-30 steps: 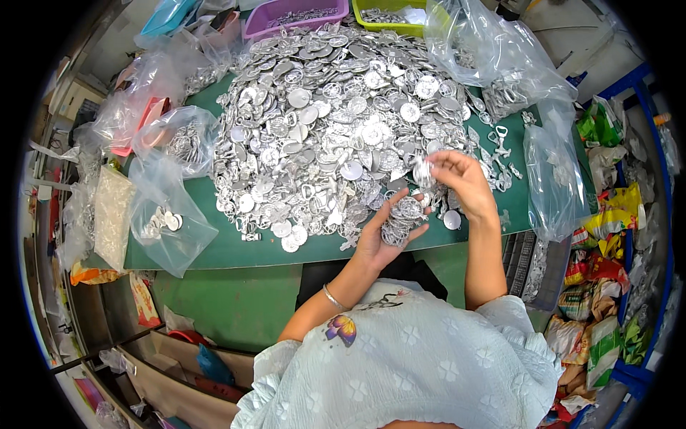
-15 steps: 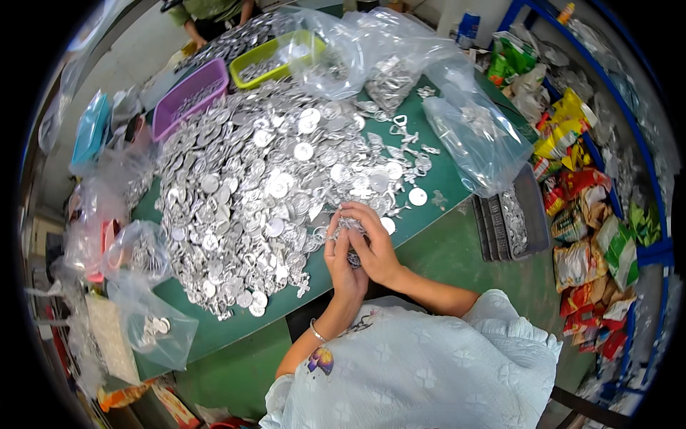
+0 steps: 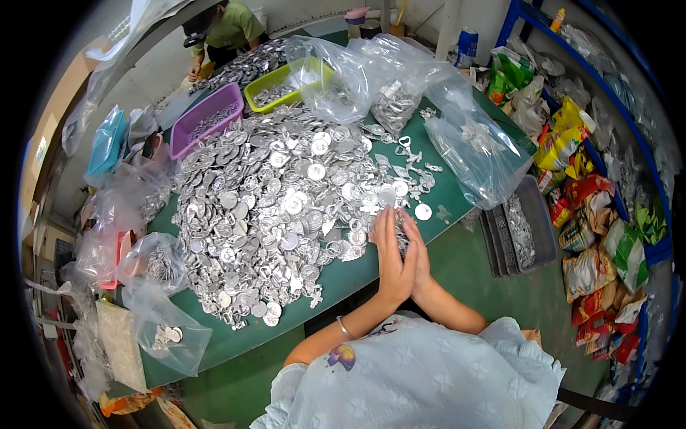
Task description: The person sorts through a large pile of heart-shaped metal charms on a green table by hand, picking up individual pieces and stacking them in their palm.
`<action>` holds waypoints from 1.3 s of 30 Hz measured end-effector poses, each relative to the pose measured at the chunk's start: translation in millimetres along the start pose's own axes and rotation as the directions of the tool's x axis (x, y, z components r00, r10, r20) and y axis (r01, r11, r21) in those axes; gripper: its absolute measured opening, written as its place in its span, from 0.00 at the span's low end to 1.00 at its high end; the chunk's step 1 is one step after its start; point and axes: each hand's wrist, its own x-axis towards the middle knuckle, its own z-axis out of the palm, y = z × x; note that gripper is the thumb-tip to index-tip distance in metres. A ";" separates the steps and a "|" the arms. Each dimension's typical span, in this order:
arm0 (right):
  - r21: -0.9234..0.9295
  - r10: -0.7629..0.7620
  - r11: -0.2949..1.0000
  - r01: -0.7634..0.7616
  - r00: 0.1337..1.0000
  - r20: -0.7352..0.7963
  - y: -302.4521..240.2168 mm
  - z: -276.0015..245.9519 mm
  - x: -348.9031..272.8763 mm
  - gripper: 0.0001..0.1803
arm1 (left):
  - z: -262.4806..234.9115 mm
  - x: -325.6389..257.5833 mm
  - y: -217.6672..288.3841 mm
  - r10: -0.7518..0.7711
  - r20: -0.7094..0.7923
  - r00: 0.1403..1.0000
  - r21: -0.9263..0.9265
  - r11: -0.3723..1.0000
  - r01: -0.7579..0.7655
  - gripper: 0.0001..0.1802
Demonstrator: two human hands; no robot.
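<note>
My left hand [image 3: 390, 259] and my right hand [image 3: 421, 266] are pressed together at the table's near edge, palms facing. Between them is a cluster of silver metal charms [image 3: 401, 240], mostly hidden by my fingers. Just beyond and to the left spreads a large heap of silver metal charms [image 3: 257, 200], many of them round and flat, others of openwork shapes. A few single charms lie right of the heap, among them a round disc [image 3: 423, 211] close to my right fingertips.
A purple bin [image 3: 207, 121] and a yellow-green bin [image 3: 287, 84] stand behind the heap. Clear plastic bags [image 3: 479, 150] lie at the back right. A grey crate [image 3: 536, 229] holds more pieces beside the table [image 3: 343, 286]. Across the table works another person [image 3: 232, 28].
Both hands have moved right along the table edge, still together. Their fingers, curled round the charms before, are now straighter, with the palms pressed on them. The view has shifted slightly.
</note>
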 end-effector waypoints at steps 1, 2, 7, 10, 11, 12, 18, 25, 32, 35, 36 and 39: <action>0.415 0.082 0.902 -0.123 0.990 0.116 4.4 1.1 2.3 0.23 | -1.3 0.8 0.7 0.065 0.015 0.998 0.064 0.996 -0.066 0.28; 0.516 0.136 0.838 -0.176 0.984 0.116 7.0 1.5 3.9 0.23 | -3.8 2.6 0.0 0.079 0.081 0.994 0.166 0.982 -0.091 0.29; 0.437 0.123 0.884 -0.165 0.985 0.123 5.4 10.2 9.7 0.23 | -14.3 11.4 -4.3 0.037 0.173 0.984 0.415 0.904 -0.107 0.30; 0.140 -0.051 0.990 0.026 0.983 0.174 30.3 -7.4 20.0 0.28 | -19.6 15.9 -8.2 0.014 0.174 0.985 0.495 0.863 -0.100 0.33; 0.093 -0.040 0.995 0.022 0.979 0.200 31.1 1.8 17.3 0.28 | -26.4 14.9 -5.1 -0.028 0.180 0.983 0.525 0.848 -0.072 0.34; 0.047 -0.038 0.998 0.029 0.977 0.211 28.2 10.2 17.3 0.28 | -32.5 13.8 -4.1 -0.072 0.182 0.981 0.556 0.830 -0.042 0.35; -0.205 -0.053 0.973 0.109 0.964 0.259 15.5 35.8 13.7 0.27 | -30.7 6.5 -13.3 0.068 0.078 0.995 0.436 0.895 -0.096 0.37; -0.525 -0.129 0.757 0.389 0.877 0.464 18.8 54.0 -2.7 0.26 | -47.3 3.7 -9.6 -0.150 -0.441 0.885 -0.303 0.953 0.011 0.29; -0.462 -0.055 -0.215 0.860 0.462 0.885 10.2 94.3 0.7 0.27 | -86.4 -0.7 -23.4 -0.399 -0.473 0.785 -0.534 0.839 0.105 0.24; -0.471 -0.201 0.425 0.773 0.588 0.784 32.3 117.7 -6.9 0.28 | -114.9 4.0 -20.8 -0.663 -0.181 0.726 -0.944 0.324 0.060 0.20; -0.469 -0.240 0.314 0.825 0.547 0.802 37.8 123.8 -6.7 0.29 | -123.8 4.7 -21.2 -0.666 -0.144 0.731 -0.967 0.252 0.039 0.19; -0.407 -0.208 0.325 0.854 0.484 0.850 30.1 139.8 -13.7 0.29 | -144.2 6.9 -22.4 -0.662 -0.125 0.739 -0.992 0.087 -0.090 0.19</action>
